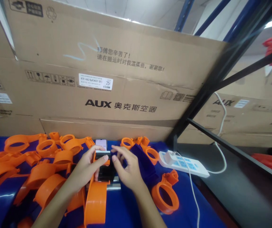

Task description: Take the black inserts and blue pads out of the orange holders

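1. Orange plastic tape dispenser (looks like one) w/ wide ring body (pixel 95 202): in front of me, low centre, ring end toward me, over the blue table surface (pixel 124 213).
2. My L hand (pixel 90 162): clamped on its far end, thumb across the black block (pixel 104 156) under the pale toothed strip (pixel 102 152), fingers behind.
3. My R hand (pixel 128 167): just beside that end, thumb & index apart, nothing clear btwn them; can't tell if tips touch the dispenser.
4. Handling (my guess): light, stiff, shell prob. a bit slick; thin arm may flex, ring shouldn't dent easily.
5. Best hold: sides of the frame or ring wall. Keep skin off the teeth, prob. sharp. Don't squeeze the black block hard, might be a moving part.
6. Similar orange plastic ring-shaped piece (pixel 168 208) lies to R, apart.
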A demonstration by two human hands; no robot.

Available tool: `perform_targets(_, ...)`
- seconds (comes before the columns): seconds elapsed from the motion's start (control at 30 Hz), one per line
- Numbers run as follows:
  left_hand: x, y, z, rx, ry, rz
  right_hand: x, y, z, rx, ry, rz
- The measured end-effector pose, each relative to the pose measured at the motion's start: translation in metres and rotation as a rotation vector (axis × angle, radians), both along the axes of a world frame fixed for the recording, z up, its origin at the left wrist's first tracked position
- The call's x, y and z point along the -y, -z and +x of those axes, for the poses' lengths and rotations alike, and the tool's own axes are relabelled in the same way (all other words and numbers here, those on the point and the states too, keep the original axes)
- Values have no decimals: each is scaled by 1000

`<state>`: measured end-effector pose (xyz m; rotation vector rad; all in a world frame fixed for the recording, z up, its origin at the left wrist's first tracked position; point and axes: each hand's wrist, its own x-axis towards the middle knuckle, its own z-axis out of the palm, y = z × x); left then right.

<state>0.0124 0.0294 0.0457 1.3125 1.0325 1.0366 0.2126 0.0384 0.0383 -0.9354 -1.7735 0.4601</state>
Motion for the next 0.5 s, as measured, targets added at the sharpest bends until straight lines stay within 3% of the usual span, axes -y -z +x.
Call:
perform_targets(0.13,0,0,1,29,28,32,12,-5,-13,68,-140,69)
perform_targets(0.33,-1,-4,0,52,-25,9,7,-6,-10,52,-105,36)
perform_targets(0.5,-5,-22,-16,347,-160,-85,0,-15,14,55,42,26)
